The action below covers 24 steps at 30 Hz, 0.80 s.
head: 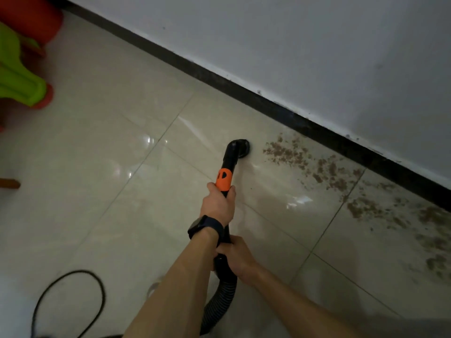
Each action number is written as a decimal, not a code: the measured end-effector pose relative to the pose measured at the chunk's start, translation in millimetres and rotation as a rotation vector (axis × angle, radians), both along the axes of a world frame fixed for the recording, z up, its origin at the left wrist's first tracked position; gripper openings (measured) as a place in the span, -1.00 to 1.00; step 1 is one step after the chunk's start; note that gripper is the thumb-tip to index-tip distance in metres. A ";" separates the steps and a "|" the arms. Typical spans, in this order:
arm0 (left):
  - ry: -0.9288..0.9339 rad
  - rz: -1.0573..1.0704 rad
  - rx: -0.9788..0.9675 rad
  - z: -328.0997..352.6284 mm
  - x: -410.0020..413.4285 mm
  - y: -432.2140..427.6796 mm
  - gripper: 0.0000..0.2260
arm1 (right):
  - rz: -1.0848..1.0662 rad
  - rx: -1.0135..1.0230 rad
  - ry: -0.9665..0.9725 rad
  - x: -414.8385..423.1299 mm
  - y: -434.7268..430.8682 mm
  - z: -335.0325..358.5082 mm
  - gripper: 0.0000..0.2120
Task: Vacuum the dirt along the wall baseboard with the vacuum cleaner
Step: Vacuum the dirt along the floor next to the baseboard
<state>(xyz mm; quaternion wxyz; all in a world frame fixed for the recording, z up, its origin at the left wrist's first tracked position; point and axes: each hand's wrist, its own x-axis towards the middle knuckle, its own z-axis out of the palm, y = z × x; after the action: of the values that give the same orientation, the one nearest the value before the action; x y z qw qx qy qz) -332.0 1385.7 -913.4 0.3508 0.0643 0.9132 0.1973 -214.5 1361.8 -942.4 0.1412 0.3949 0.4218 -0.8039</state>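
Observation:
A black vacuum wand (pixel 229 159) with an orange collar (pixel 224 178) reaches down to the tiled floor, its round nozzle (pixel 240 145) resting on a tile just left of the dirt. My left hand (pixel 217 203), with a dark watch on the wrist, grips the wand below the orange collar. My right hand (pixel 235 254) grips the wand lower down, where the ribbed black hose (pixel 219 303) begins. Brown dirt (pixel 324 169) lies scattered along the black baseboard (pixel 280 106), spreading to the right edge of the view.
A white wall (pixel 317 45) rises above the baseboard. Green and red plastic furniture (pixel 19 69) stands at the far left. A black cord (pixel 97 286) loops on the glossy beige floor tiles (pixel 109 142) at the lower left. A small brown piece (pixel 9 183) sticks in at the left edge.

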 end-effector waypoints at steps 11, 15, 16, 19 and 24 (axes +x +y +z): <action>-0.186 0.130 -0.056 43.7 99.5 -41.3 -0.66 | 0.213 -0.129 -0.132 98.4 -29.3 55.4 -0.90; -0.212 0.199 -0.042 35.0 123.7 -52.0 -0.66 | 0.300 -0.106 -0.207 123.4 -31.7 48.1 -0.89; -0.197 0.225 -0.038 31.3 128.0 -50.3 -0.66 | 0.317 -0.093 -0.202 127.5 -27.1 42.6 -0.88; -0.124 0.287 -0.045 21.7 133.3 -42.4 -0.66 | 0.320 -0.082 -0.135 131.2 -11.1 31.5 -0.88; -0.092 0.279 -0.016 15.0 111.0 -33.5 -0.66 | 0.284 -0.014 -0.103 113.4 -3.1 26.0 -0.80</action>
<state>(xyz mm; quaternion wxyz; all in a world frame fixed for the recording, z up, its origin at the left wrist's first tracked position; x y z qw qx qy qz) -221.0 1352.2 -898.4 0.3617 -0.0752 0.8978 0.2399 -101.1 1358.7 -916.3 0.2778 0.3708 0.4601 -0.7574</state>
